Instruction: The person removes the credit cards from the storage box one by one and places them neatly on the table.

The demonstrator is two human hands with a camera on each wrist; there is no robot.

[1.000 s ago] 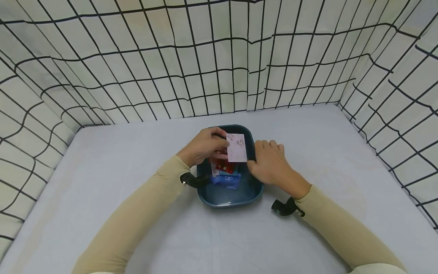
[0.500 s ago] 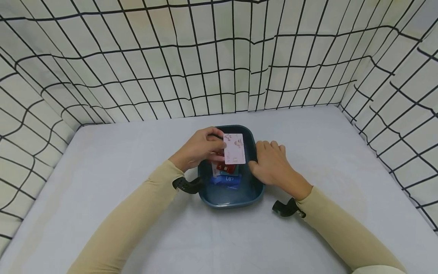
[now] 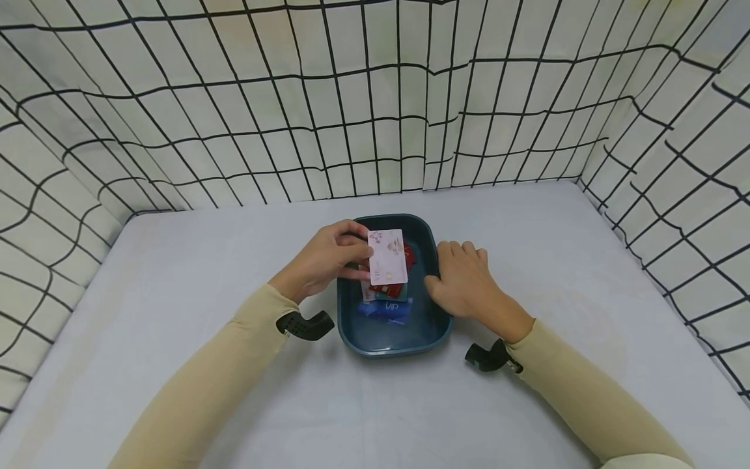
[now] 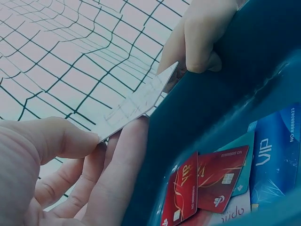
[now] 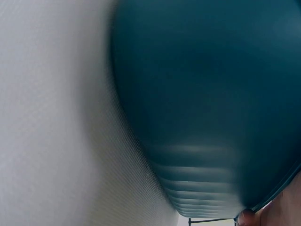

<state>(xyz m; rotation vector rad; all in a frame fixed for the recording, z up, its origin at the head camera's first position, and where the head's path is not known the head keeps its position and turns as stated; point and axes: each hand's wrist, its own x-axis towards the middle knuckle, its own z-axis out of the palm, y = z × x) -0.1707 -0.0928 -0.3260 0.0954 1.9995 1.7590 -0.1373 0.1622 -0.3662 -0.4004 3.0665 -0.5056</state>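
My left hand (image 3: 322, 259) pinches a pale pink VIP card (image 3: 387, 257) by its left edge, over the far half of a dark teal plastic tub (image 3: 389, 345). In the left wrist view the thumb lies on one face of the card and fingers support the other. On the tub's right rim rests my right hand (image 3: 465, 277), gripping it with the thumb on the near side. Inside the tub lie red cards (image 4: 221, 176), a teal card (image 4: 243, 162), a white card (image 4: 230, 216) and a blue VIP card (image 4: 277, 150), partly overlapping.
The tub stands on a white-covered table (image 3: 515, 234). Black netting (image 3: 351, 130) over pale cloth encloses the back and both sides. Close up, the right wrist view shows the tub's ribbed outer wall (image 5: 202, 188).
My left hand has drawn the pink card leftward, so more of a red card shows to its right in the tub. The right hand stays at the rim.
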